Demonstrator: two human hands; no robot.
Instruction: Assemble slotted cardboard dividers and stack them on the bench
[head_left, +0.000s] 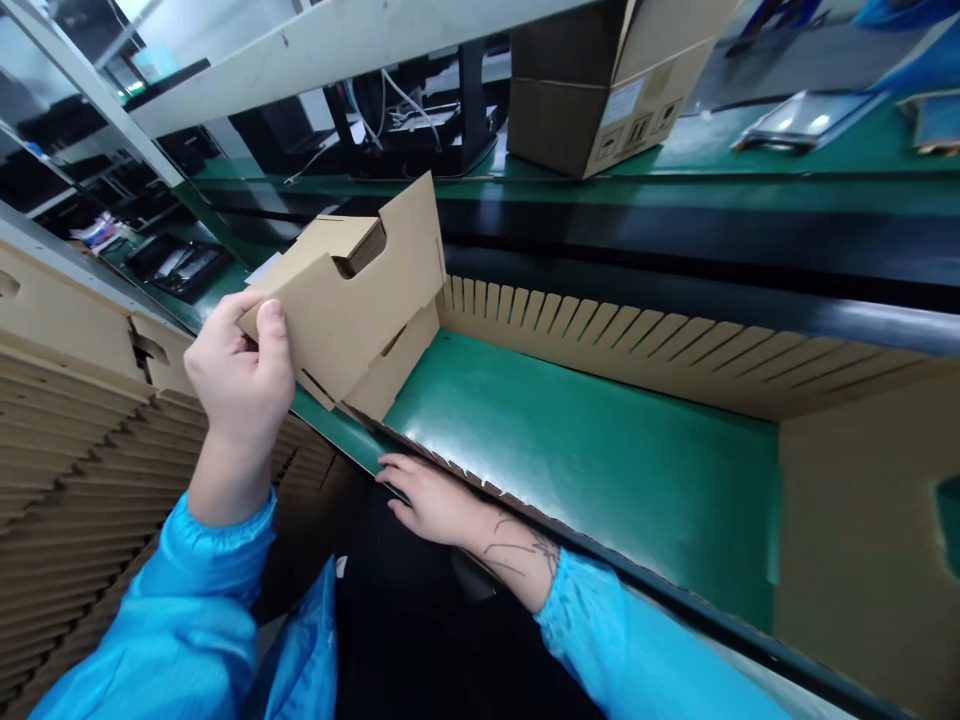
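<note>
My left hand is closed on the left edge of a folded brown cardboard insert, holding it upright at the left end of a slotted cardboard frame that lies on the green conveyor belt. My right hand rests with its fingers stretched out on the near edge of the belt, touching the frame's near slotted strip. Both arms wear blue sleeves.
A tall stack of flat cardboard sheets stands at my left. A brown carton sits on the far green bench, with black trays at the far left. A cardboard end panel rises at the right.
</note>
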